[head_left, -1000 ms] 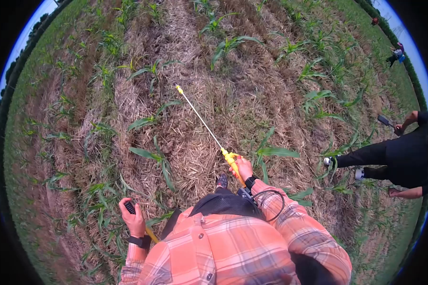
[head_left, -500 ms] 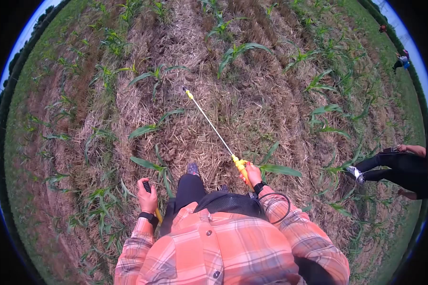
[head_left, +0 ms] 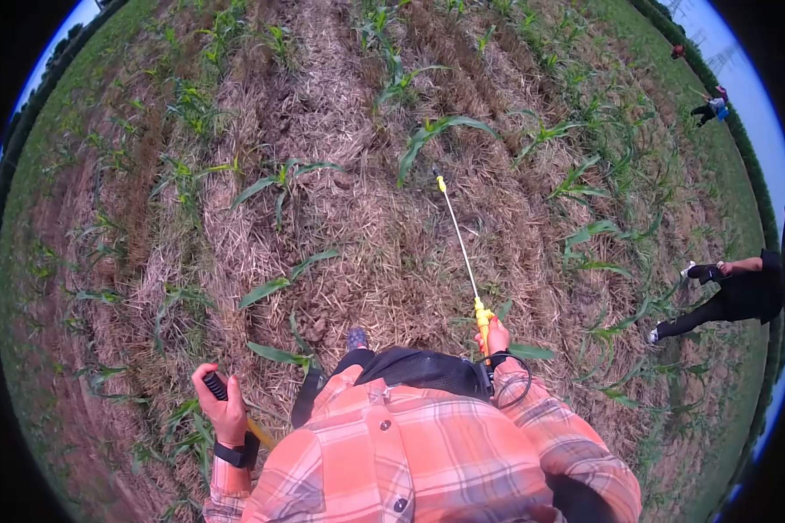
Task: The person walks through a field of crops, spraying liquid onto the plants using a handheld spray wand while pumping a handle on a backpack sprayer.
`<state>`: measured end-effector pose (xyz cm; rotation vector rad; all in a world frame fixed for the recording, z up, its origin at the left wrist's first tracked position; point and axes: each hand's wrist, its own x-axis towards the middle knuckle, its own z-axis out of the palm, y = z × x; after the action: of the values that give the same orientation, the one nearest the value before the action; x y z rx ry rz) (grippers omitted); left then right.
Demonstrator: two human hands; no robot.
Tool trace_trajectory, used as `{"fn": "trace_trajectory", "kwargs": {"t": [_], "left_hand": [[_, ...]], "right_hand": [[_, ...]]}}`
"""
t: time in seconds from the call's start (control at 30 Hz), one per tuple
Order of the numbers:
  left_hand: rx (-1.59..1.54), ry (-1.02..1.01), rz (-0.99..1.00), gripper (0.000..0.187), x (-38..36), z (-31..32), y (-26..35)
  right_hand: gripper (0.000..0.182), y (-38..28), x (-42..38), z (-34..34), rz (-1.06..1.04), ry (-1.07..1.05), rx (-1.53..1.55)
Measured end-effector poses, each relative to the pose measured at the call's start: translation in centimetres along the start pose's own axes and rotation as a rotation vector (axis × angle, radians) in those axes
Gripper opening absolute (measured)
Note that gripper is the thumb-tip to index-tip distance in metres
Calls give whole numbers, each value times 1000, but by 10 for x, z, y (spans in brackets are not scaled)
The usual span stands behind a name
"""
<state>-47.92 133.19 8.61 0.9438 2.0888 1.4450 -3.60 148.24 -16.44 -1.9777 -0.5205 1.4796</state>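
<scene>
Here both hands grip: right hand the spray wand, left hand a half-hidden lever.

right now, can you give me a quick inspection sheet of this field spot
surface: dry straw mulch over soil, in rows
job's things: yellow spray wand, nozzle by a young maize plant; black pump handle
clutter: nothing seen
hands: right hand closed on the wand grip; left hand closed on the pump handle
cables: black hose looping by the right wrist
surroundings: maize seedlings in rows; another person in dark clothes at right; distant people at the field edge
</scene>
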Motion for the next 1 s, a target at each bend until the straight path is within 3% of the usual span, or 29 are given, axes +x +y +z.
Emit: {"fn": "trace_trajectory", "kwargs": {"t": [0.07,0.23,0.27,0.3,0.33,0.43,0.53,0.57,0.6,0.67,0.7,0.73,0.77,0.8,0.83,0.97,1.0], "left_hand": [[9,36,26,24,15,-2,6],[237,-117,102,24,82,50,-67],[258,-70,257,22,94,67,-78],[263,-136,38,23,99,74,-79],[329,-121,129,25,106,78,-87],[298,-138,50,25,122,76,-104],[273,-121,60,25,130,70,-108],[262,-79,102,25,132,66,-109],[252,-35,143,24,133,61,-110],[259,-8,-14,23,130,34,-104],[261,37,14,22,128,19,-93],[251,67,-6,21,122,8,-51],[346,133,188,21,119,-3,-32],[205,167,-19,21,109,-17,-21],[120,194,-76,20,103,-25,-8],[273,221,-20,20,129,-1,-17],[408,210,96,21,148,18,-25]], "right_hand": [[38,-14,2,10,-6,25,2],[37,-33,-6,56,-13,-33,-3],[37,-39,-4,68,-16,-62,-54],[37,-47,-11,81,-41,-43,-55],[37,-50,-12,91,-33,-44,-64],[35,-66,-11,119,-127,-233,-170],[31,-85,-19,154,-245,-291,-336],[26,-92,-27,166,-242,-292,-264],[26,-97,-33,175,-239,-299,-267],[27,-106,-40,191,-335,-294,-501],[28,-110,-40,198,-346,-320,-520],[28,-114,-37,205,-347,-329,-523],[28,-117,-33,214,-353,-360,-424],[27,-118,-30,221,-354,-389,-325],[25,-120,-24,229,-356,-427,-277],[23,-140,-9,258,-304,-476,-227],[23,-148,-1,265,-310,-493,-219]]}}
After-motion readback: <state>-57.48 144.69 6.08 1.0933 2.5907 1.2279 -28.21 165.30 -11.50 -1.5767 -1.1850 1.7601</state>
